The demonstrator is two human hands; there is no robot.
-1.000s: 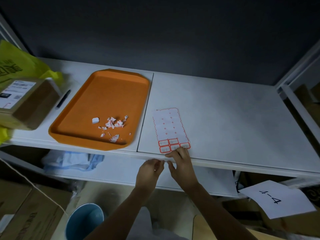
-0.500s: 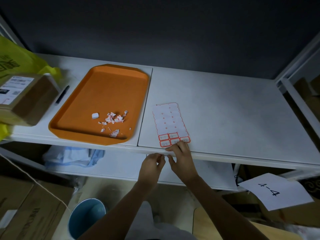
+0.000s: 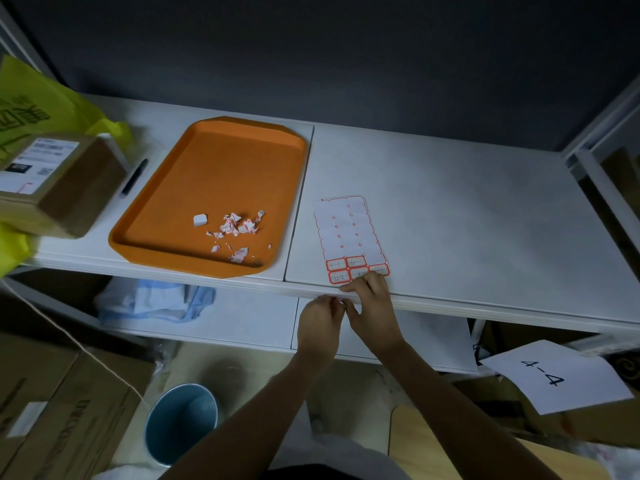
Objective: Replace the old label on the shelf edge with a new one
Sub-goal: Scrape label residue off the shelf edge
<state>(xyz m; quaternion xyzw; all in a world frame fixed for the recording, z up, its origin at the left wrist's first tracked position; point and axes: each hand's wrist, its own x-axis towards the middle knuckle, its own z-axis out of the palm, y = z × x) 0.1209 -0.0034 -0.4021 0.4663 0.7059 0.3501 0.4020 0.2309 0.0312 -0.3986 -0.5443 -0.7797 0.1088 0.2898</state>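
The white shelf edge (image 3: 485, 308) runs across the middle of the head view. My left hand (image 3: 320, 322) is at its front face, fingertips curled together and pinching at the label there; my fingers hide the label itself. My right hand (image 3: 375, 306) is close beside it. Its fingers are hooked over the top of the edge and its thumb is on the front face. Just behind my right fingertips lies the label sheet (image 3: 348, 237), mostly peeled, with a few red-framed labels (image 3: 346, 268) left in its bottom rows.
An orange tray (image 3: 173, 206) with torn label scraps (image 3: 235, 228) lies left of the sheet. A pen (image 3: 133, 178), a cardboard box (image 3: 59, 188) and a yellow bag (image 3: 31, 109) are further left. A blue bin (image 3: 180, 420) stands on the floor, and a paper marked 4-4 (image 3: 554, 375) is at lower right.
Both hands stay at the same spot on the shelf edge, fingertips shifting only slightly. The view has shifted a little.
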